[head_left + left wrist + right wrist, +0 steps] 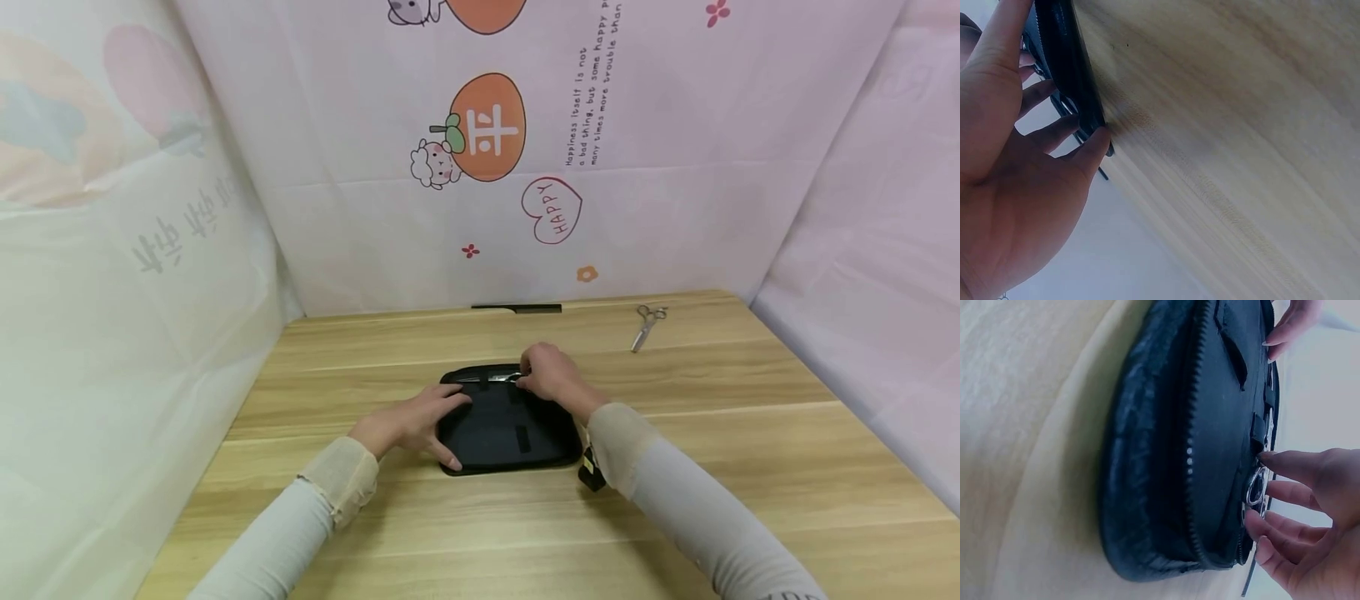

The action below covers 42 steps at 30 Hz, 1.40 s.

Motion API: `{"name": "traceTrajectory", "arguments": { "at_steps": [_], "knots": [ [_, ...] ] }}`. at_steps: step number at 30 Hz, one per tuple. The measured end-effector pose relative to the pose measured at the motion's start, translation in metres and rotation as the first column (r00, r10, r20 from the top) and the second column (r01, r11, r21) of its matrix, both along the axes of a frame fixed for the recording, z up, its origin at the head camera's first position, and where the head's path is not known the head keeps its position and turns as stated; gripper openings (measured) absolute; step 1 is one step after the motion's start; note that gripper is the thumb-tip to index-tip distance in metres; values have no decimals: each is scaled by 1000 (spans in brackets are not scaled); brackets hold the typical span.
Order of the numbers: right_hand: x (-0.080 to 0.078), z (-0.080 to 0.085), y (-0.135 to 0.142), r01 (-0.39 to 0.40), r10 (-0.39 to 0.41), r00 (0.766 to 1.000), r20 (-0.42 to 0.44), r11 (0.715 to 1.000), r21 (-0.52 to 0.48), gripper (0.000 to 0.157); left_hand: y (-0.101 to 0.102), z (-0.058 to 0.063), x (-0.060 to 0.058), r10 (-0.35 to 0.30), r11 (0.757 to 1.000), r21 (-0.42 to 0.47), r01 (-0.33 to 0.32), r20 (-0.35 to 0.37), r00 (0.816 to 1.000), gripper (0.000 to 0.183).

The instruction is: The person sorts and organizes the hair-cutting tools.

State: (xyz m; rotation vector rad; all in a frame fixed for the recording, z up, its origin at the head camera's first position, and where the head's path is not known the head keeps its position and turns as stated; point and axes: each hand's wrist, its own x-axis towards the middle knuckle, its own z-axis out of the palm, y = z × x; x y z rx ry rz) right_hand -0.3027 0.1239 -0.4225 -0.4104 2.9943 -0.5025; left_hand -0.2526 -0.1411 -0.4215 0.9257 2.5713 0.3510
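An unzipped black case (491, 425) lies flat on the table, with elastic loops across its inside. Along its far side a pair of silver scissors (502, 377) is tucked under a loop. My right hand (552, 372) is at the handle end; in the right wrist view its thumb and fingers pinch around the scissors' ring handle (1256, 487). Spread over the case's left end is my left hand (423, 417), thumb at the near edge, other fingers reaching over the inside. The left wrist view shows these fingers (1094, 150) touching the case's edge (1075, 69).
Another pair of scissors (648, 327) lies at the back right of the wooden table (360, 533). A black comb (538, 308) lies along the back edge. Printed white sheets (360, 217) hang behind and at both sides. A small black and yellow item (591, 471) is by the right cuff.
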Motion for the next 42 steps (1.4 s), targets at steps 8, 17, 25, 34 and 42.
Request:
{"name": "traceTrajectory", "arguments": {
  "at_steps": [8,17,25,34,42],
  "knots": [
    [-2,0,-3,-43,43,999,13,999,-10,17,0,-1,-1,6,1000,6,-6,-6,1000,104],
    [-3,-1,-5,-71,71,997,14,997,-8,18,0,0,-1,-3,1000,20,3,2,1000,103],
    [-1,1,-6,-83,83,996,24,996,-20,20,1,-1,-1,-5,1000,23,5,-5,1000,104],
    [2,-5,-7,-117,117,993,-3,993,-27,16,2,-5,1,-10,999,44,10,1,1000,104],
    [-2,-7,-8,-134,134,991,-17,990,-37,23,2,-7,-5,-35,998,55,38,-46,998,104]
  ]
}}
